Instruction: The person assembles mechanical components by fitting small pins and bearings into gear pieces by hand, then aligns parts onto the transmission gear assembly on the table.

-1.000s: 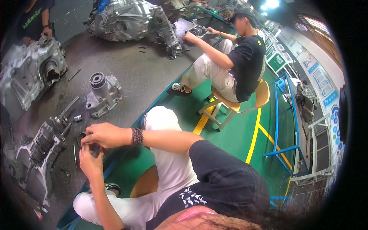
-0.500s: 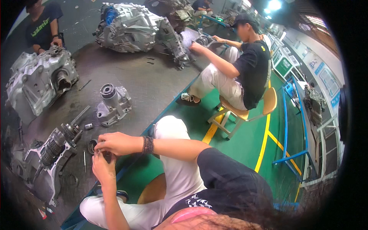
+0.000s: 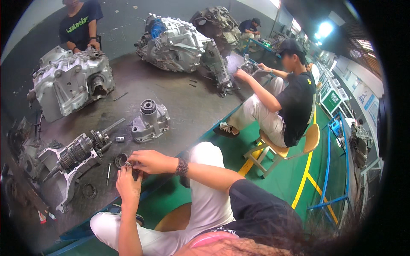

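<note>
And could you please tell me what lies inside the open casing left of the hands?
The open casing holds stacked gears on a shaft; its floor beneath them is covered from view.

The right forearm [image 3: 207, 173] stretches leftward, nearly level; the left forearm [image 3: 130, 226] rises steeply from below. The right hand [image 3: 150, 162] and left hand [image 3: 129, 187] meet, fingers bent; their fingertips sit close together.
</note>
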`<act>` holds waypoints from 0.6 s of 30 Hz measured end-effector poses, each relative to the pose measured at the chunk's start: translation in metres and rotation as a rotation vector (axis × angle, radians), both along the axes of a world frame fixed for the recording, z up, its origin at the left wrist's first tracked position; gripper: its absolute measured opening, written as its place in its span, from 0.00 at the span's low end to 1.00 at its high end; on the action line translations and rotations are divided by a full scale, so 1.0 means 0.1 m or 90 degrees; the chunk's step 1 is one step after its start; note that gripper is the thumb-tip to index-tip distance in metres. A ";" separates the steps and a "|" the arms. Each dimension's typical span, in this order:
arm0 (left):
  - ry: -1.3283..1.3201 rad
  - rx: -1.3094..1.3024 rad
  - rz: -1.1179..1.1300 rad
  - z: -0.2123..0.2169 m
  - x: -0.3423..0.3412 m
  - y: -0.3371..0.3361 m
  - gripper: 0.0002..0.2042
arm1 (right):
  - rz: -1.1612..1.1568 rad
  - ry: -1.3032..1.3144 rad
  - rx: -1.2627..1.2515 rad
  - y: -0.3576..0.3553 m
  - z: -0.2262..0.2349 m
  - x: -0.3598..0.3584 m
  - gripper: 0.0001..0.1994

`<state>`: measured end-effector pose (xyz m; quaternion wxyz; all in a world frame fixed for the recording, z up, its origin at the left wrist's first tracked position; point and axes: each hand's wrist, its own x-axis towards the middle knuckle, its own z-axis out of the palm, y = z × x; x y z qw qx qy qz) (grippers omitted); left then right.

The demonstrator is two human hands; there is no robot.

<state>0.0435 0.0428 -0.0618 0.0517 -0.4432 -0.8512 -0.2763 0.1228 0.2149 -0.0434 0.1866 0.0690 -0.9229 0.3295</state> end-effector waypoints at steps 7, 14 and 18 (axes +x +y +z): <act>-0.061 0.039 0.029 0.09 -0.01 -0.05 0.16 | -0.073 -0.012 -0.031 0.05 0.06 0.02 0.16; -0.104 0.134 0.018 0.05 -0.06 -0.05 0.20 | -0.075 0.057 -0.029 0.07 0.04 -0.03 0.14; -0.189 0.125 -0.004 -0.03 -0.09 0.00 0.19 | -0.131 -0.043 -0.086 0.05 0.04 0.02 0.13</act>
